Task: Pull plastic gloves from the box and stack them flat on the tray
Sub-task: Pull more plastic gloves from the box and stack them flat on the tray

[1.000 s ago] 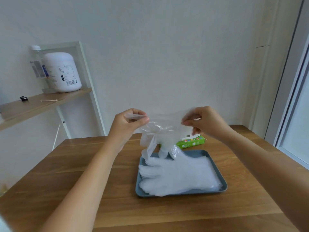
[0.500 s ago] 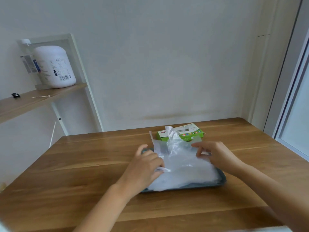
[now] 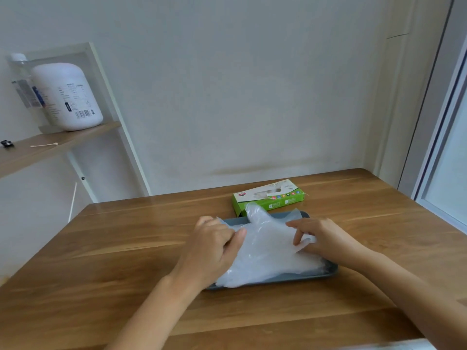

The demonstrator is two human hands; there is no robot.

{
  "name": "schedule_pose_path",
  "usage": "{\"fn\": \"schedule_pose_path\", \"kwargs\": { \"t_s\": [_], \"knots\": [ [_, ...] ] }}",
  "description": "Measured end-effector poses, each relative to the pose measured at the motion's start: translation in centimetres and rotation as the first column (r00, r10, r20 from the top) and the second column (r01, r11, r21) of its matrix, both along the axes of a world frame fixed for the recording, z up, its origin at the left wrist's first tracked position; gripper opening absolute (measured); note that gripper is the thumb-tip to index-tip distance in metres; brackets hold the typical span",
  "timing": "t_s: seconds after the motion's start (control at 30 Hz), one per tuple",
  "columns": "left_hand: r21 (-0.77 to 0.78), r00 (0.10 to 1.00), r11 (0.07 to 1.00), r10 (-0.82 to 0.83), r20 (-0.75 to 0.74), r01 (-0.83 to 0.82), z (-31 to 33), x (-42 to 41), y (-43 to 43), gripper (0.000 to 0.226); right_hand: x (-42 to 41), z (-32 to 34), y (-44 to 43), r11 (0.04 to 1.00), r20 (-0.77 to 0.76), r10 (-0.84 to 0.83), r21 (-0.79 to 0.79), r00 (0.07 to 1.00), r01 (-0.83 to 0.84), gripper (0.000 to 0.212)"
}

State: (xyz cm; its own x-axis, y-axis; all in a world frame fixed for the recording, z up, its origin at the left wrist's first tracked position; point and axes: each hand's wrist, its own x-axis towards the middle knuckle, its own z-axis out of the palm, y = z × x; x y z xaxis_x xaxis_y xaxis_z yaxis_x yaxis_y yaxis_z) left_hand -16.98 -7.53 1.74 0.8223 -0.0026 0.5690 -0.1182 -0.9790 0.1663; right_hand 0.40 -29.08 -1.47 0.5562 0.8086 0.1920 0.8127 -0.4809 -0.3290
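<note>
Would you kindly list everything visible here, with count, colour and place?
plastic gloves: a stack, translucent white, on the tray
tray: one, grey-blue, mid-table
glove box: one, green and white, behind the tray
table: one, brown wood, foreground
shelf: one, wooden, left wall
jar: one, white, on the shelf
bottle: one, clear, behind the jar
cotton swab: one, pale, on the shelf
black object: one, shelf's left edge
left hand: one, pinching the gloves' left edge
right hand: one, on the gloves' right side, grip unclear
</note>
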Motion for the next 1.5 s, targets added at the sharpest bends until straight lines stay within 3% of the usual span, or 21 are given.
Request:
{"fn": "schedule_pose_path", "kwargs": {
  "t_s": [0.13,0.27,0.37,0.47,0.57,0.63,0.7,0.77,0.83,0.9,1.0,1.07,1.17,1.27,1.37,1.43,1.5],
  "knots": [
    [-0.257,0.987,0.966,-0.052,-0.154,0.011,0.6,2.5,-4.2,0.028,0.4,-0.2,-0.2,1.000,-0.022,-0.006,-0.023,1.000,0.006,0.029],
    [-0.212,0.920,0.972,0.012,-0.392,-0.103,-1.3,5.3,-6.6,0.037,0.1,0.1,-0.5,1.000,-0.031,-0.005,-0.008,0.999,0.005,0.017],
    [-0.189,0.862,0.965,0.063,-0.504,-0.181,-2.7,6.3,-6.6,0.026,-0.2,0.7,-0.7,0.999,-0.125,0.009,-0.050,0.992,-0.016,0.009],
    [-0.233,0.840,0.947,0.065,-0.539,-0.223,-3.3,6.2,-6.4,0.027,-0.3,2.1,-1.5,0.981,-0.256,0.035,-0.177,0.966,-0.083,0.026],
    [-0.221,0.839,0.945,0.086,-0.538,-0.239,-3.1,6.0,-6.6,0.030,-0.5,3.5,-0.9,0.997,-0.255,0.031,0.072,0.966,-0.013,0.034],
    [-0.197,0.823,0.941,0.123,-0.554,-0.274,-3.0,6.2,-6.8,0.032,-0.7,3.4,0.3,0.989,-0.166,-0.005,0.144,0.986,0.029,0.023],
    [-0.203,0.804,0.930,0.138,-0.579,-0.306,-2.9,6.4,-7.0,0.031,-1.1,2.6,1.5,1.000,-0.075,-0.009,0.008,0.997,0.009,0.021],
    [-0.213,0.801,0.926,0.135,-0.583,-0.311,-2.8,6.3,-7.0,0.027,-1.5,1.4,2.1,0.976,-0.082,-0.038,-0.219,0.996,0.019,0.039],
    [-0.163,0.774,0.929,0.169,-0.611,-0.332,-2.5,5.5,-6.5,0.026,-1.6,0.9,1.9,0.933,-0.112,-0.068,-0.358,0.991,0.024,0.057],
    [-0.043,0.699,0.930,0.244,-0.672,-0.366,-2.6,4.6,-5.2,0.039,-1.4,1.2,1.3,0.919,-0.130,-0.068,-0.394,0.989,0.011,0.068],
    [0.241,0.485,0.878,0.436,-0.758,-0.413,-2.2,2.6,-2.8,0.074,-1.0,1.8,0.4,0.896,-0.164,-0.094,-0.444,0.982,0.012,0.079],
    [0.420,0.359,0.838,0.534,-0.766,-0.348,-1.4,1.6,-1.7,0.078,-1.0,2.0,0.2,0.881,-0.190,-0.105,-0.473,0.976,0.003,0.086],
    [0.521,0.254,0.809,0.582,-0.772,-0.271,0.9,0.3,-1.3,0.070,-1.1,2.4,0.3,0.855,-0.179,-0.090,-0.519,0.980,-0.017,0.093],
    [0.454,0.350,0.813,0.571,-0.742,-0.364,2.9,0.0,-1.0,0.042,-1.3,2.9,0.4,0.846,-0.185,-0.092,-0.532,0.978,-0.021,0.097],
    [0.231,0.609,0.853,0.500,-0.615,-0.467,4.2,0.6,-1.4,0.028,-1.5,3.4,0.4,0.835,-0.182,-0.083,-0.549,0.980,-0.031,0.098],
    [0.073,0.775,0.914,0.379,-0.507,-0.399,3.5,2.1,-2.2,0.029,-1.6,3.6,0.5,0.831,-0.171,-0.070,-0.555,0.983,-0.037,0.098],
    [-0.061,0.852,0.958,0.221,-0.475,-0.282,2.1,3.9,-3.3,0.029,-1.7,3.6,0.5,0.830,-0.169,-0.062,-0.556,0.984,-0.043,0.099]
  ]
}}
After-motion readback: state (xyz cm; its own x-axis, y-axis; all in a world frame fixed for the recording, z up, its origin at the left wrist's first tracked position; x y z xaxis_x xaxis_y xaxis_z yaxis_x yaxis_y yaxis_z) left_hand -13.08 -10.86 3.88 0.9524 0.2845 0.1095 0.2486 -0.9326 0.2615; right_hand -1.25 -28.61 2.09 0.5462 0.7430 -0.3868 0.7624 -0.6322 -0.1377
